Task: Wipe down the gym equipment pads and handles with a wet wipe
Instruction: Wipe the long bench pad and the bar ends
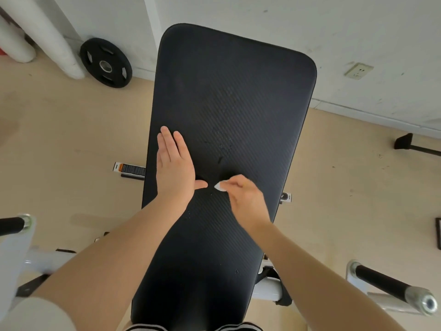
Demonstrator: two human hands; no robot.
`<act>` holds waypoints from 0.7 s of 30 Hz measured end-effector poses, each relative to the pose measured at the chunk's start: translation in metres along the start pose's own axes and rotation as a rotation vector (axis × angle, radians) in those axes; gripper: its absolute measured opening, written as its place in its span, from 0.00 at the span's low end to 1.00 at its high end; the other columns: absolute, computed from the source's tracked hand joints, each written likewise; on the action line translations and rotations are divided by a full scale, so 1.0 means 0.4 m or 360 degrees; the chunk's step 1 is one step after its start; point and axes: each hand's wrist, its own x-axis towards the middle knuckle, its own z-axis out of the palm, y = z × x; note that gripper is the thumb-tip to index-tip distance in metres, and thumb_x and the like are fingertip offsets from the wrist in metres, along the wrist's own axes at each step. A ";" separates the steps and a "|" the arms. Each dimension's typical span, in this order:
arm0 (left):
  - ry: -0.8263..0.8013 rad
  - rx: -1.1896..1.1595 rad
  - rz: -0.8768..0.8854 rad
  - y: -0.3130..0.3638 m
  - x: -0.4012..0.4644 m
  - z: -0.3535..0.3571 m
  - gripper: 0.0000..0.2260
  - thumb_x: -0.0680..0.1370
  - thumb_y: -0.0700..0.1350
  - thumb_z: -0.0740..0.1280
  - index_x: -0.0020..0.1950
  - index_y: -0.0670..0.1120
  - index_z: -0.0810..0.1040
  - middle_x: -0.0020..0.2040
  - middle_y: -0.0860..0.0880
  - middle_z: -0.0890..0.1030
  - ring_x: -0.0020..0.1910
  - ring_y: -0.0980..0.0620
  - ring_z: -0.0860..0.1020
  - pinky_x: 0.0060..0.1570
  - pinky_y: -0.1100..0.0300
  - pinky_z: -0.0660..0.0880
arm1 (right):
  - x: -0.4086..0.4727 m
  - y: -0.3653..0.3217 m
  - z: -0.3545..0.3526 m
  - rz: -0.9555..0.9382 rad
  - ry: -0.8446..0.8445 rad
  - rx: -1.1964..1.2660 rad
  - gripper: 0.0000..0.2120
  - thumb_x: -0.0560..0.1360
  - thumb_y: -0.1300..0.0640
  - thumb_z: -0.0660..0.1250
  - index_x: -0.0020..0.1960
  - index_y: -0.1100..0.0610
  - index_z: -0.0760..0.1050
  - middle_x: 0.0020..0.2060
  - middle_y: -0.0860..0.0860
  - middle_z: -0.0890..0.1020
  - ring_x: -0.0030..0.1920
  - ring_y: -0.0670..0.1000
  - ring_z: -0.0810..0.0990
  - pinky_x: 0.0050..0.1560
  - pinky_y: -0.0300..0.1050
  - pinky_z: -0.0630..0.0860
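A long black bench pad point(229, 96) with a ribbed texture runs away from me down the middle of the head view. My left hand point(174, 168) lies flat on its left half, fingers straight and pointing away, thumb out to the right. Just right of that thumb, my right hand point(241, 199) pinches a small white wet wipe point(218, 186) against the pad; only a corner of the wipe shows past the fingers. Small damp specks dot the pad around and beyond the hands.
A black weight plate point(106, 63) leans on the wall at the back left beside white pipes point(45, 32). Black handles with metal ends stick out at the near right point(391, 285) and near left point(14, 223). The white bench frame point(267, 289) shows under the pad.
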 end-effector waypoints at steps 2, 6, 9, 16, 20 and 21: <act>-0.0039 -0.0062 0.0047 -0.017 -0.001 -0.005 0.57 0.65 0.61 0.72 0.74 0.37 0.36 0.74 0.36 0.37 0.74 0.38 0.40 0.72 0.50 0.46 | 0.037 -0.023 -0.039 -0.0022 0.0396 0.0152 0.12 0.75 0.66 0.62 0.53 0.56 0.81 0.48 0.45 0.76 0.49 0.41 0.74 0.55 0.32 0.69; -0.0191 -0.0117 0.0245 -0.078 -0.001 -0.030 0.55 0.66 0.59 0.73 0.75 0.41 0.36 0.75 0.40 0.34 0.74 0.42 0.37 0.72 0.52 0.44 | 0.175 -0.075 -0.133 0.0093 0.0709 -0.0039 0.12 0.78 0.63 0.59 0.56 0.58 0.79 0.51 0.50 0.77 0.47 0.45 0.73 0.46 0.29 0.64; -0.0280 0.0043 0.0426 -0.135 0.004 -0.058 0.51 0.70 0.53 0.72 0.75 0.42 0.36 0.75 0.42 0.33 0.75 0.44 0.38 0.72 0.53 0.44 | 0.216 -0.084 -0.105 0.0078 0.0612 -0.0157 0.13 0.79 0.62 0.58 0.60 0.59 0.76 0.57 0.52 0.76 0.53 0.51 0.74 0.51 0.36 0.68; -0.0093 0.0285 0.0567 -0.178 0.012 -0.052 0.43 0.73 0.43 0.70 0.76 0.44 0.42 0.76 0.43 0.38 0.76 0.45 0.44 0.72 0.53 0.43 | 0.046 -0.051 0.055 -0.0251 0.0192 -0.0360 0.16 0.72 0.69 0.67 0.58 0.59 0.78 0.51 0.56 0.80 0.46 0.59 0.79 0.47 0.53 0.80; -0.0022 0.0250 0.0564 -0.180 0.011 -0.036 0.43 0.73 0.41 0.70 0.76 0.44 0.42 0.76 0.42 0.39 0.76 0.45 0.44 0.72 0.53 0.45 | 0.035 -0.069 0.043 -0.0209 0.0019 -0.0187 0.14 0.75 0.68 0.63 0.57 0.56 0.79 0.52 0.53 0.79 0.51 0.54 0.78 0.54 0.50 0.77; -0.0020 0.0258 0.0571 -0.181 0.011 -0.034 0.44 0.73 0.41 0.70 0.76 0.44 0.41 0.76 0.42 0.38 0.76 0.45 0.43 0.72 0.53 0.45 | 0.056 -0.077 0.018 -0.0247 0.0161 -0.0109 0.13 0.74 0.67 0.63 0.53 0.56 0.81 0.49 0.52 0.80 0.48 0.52 0.79 0.53 0.47 0.77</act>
